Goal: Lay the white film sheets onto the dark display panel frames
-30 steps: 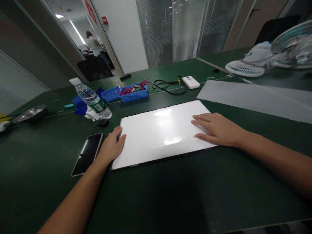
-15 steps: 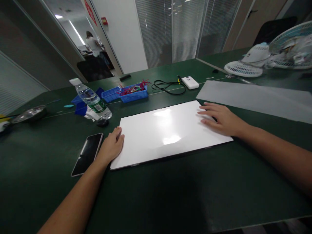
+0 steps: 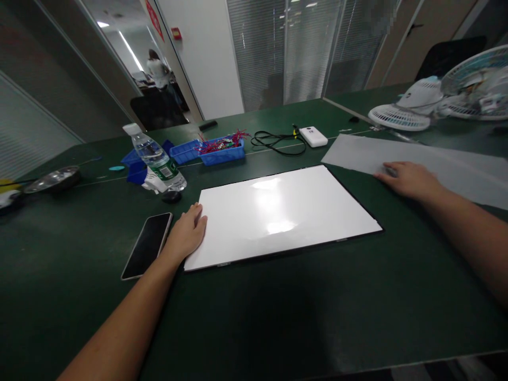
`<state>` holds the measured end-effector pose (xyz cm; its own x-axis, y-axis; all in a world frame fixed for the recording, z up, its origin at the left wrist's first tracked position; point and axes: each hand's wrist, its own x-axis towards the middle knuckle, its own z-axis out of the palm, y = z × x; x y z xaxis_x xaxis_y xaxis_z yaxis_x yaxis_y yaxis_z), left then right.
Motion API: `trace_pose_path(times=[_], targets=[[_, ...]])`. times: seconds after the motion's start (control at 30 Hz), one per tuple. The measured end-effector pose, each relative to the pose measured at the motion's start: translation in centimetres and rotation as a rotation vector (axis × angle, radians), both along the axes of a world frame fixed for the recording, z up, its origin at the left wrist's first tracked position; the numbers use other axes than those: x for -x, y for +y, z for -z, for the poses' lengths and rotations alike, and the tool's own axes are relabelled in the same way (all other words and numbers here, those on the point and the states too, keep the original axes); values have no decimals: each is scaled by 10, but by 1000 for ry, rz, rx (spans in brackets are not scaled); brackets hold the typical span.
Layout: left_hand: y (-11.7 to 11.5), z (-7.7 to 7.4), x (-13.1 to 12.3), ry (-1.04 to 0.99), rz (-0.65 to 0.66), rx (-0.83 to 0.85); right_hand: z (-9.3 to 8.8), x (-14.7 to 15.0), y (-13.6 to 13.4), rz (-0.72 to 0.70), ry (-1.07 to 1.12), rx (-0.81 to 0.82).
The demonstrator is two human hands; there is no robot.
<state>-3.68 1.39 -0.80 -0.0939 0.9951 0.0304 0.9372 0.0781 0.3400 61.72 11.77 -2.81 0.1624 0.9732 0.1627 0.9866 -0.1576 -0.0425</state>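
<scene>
Rests left hand (image 3: 186, 235) against white panel (image 3: 281, 214) at its left edge, grip unclenched, clasping nothing. Lays right hand (image 3: 408, 180) palm-down on grey sheet (image 3: 444, 161), grip spread flat.

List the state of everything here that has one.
white panel, flat on table, glossy face up.
left hand, open, resting on panel's left edge.
right hand, open, palm down on grey sheet.
grey sheet, lying flat.
phone, screen dark, face up.
water bottle, capped, tilted.
blue tray, holding red wires.
</scene>
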Motion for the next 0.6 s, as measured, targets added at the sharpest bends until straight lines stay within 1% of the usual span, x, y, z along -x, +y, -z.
trace_pose_path(times=[0.07, 0.17, 0.23, 0.33, 0.4, 0.53, 0.6], targets=[[0, 0, 0, -1, 3, -7, -8, 11, -6, 13, -8, 17], [1, 0, 1, -4, 2, -13, -19, 26, -15, -4, -7, 20], [1, 1, 1, -8, 2, -15, -24, 33, -20, 33, -7, 0], [1, 2, 2, -1, 6, -21, -29, 42, -27, 97, 22, -80], [1, 2, 2, 12, 8, -16, -33, 50, -32, 96, 86, -156], [1, 3, 2, 25, 6, -11, -39, 68, -42, -27, 195, -282], [1, 3, 2, 35, 8, -13, -41, 79, -47, -137, 195, -287]])
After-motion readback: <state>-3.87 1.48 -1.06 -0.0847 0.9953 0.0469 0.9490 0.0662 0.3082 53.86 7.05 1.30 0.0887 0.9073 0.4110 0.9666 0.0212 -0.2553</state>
